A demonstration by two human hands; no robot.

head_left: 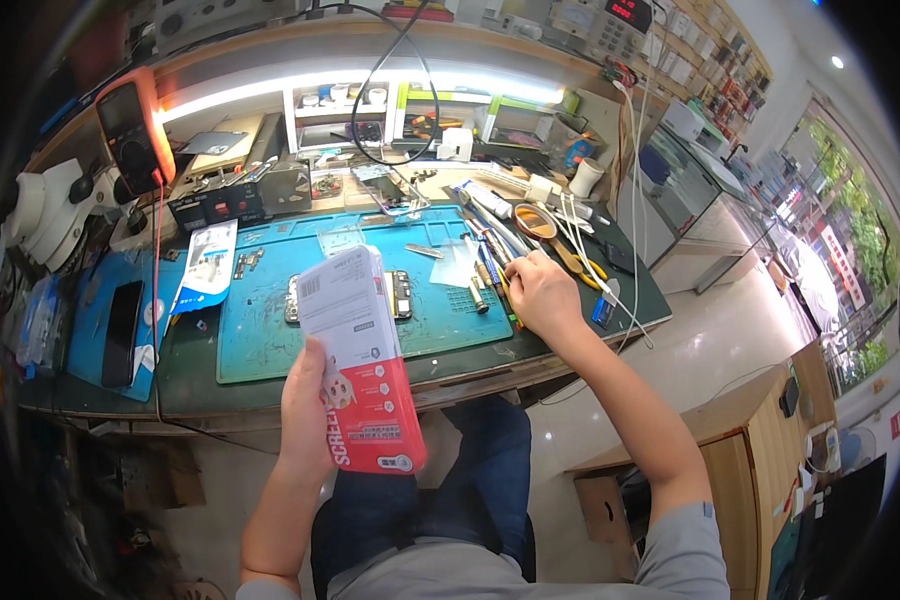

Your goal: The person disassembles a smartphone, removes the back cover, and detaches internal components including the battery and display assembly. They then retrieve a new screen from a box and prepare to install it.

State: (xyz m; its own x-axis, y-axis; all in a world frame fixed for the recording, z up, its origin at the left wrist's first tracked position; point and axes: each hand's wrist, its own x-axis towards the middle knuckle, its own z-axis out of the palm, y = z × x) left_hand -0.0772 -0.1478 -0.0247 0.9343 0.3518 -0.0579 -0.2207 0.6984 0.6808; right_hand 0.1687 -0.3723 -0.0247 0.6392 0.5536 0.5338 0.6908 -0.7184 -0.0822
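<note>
Red-and-white box (364, 352), left side clamped in left grip (306, 402), right grip (544, 296) at tools (491, 270), closure unclear

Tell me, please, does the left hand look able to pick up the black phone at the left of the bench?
Probably not as things stand: the left hand is holding the red and white package. The black phone itself looks mostly uncovered, so the way seems otherwise free.

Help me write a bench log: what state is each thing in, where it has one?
Box, held, tilted
Left hand, gripping the box
Right hand, half curled, grip unclear
Black phone, flat, screen dark
Opened phone, partly hidden
Multimeter, standing
Light strip, lit
Power supply display, lit red
</note>
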